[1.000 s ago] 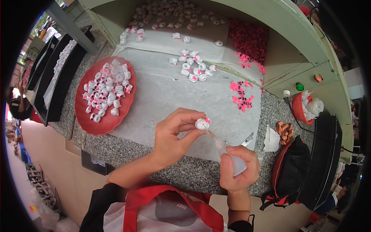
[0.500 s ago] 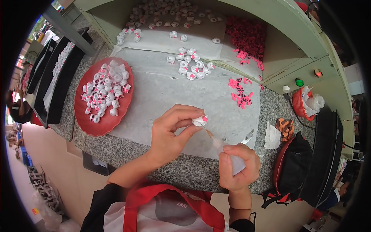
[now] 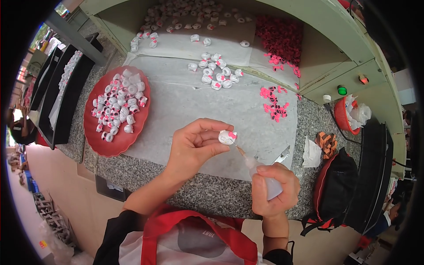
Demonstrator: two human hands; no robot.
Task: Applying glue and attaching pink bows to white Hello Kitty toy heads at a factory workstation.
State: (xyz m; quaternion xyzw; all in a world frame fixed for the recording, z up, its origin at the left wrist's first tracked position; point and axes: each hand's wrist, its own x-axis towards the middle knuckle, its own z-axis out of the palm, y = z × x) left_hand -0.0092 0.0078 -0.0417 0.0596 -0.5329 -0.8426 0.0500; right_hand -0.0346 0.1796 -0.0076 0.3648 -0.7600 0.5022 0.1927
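Between the thumb and fingers of my left hand [image 3: 194,143] is a small white cat-head piece [image 3: 226,137] with a pink bow on its upper right. My right hand [image 3: 274,189] grips a translucent squeeze bottle [image 3: 260,173] with a thin needle tip, which points up and left. The needle's end is at the right side of the cat-head piece; whether it touches cannot be made out. Beyond my hands lie a cluster of similar white pieces [image 3: 216,70] and a scatter of small pink bows [image 3: 275,104] on the white paper sheet [image 3: 176,104].
A red scalloped plate [image 3: 99,143] heaped with white pieces stands at left. Behind the sheet, a pale green cabinet [image 3: 327,37] holds more pieces and a pile of pink bows [image 3: 280,39]. A metal blade [image 3: 283,154], a red basket [image 3: 342,118] and a black bag [image 3: 338,185] are at right.
The cat-head piece has turned in my left fingers, so more of its front shows. My right hand and the bottle have shifted slightly right. The whole view has moved a little.
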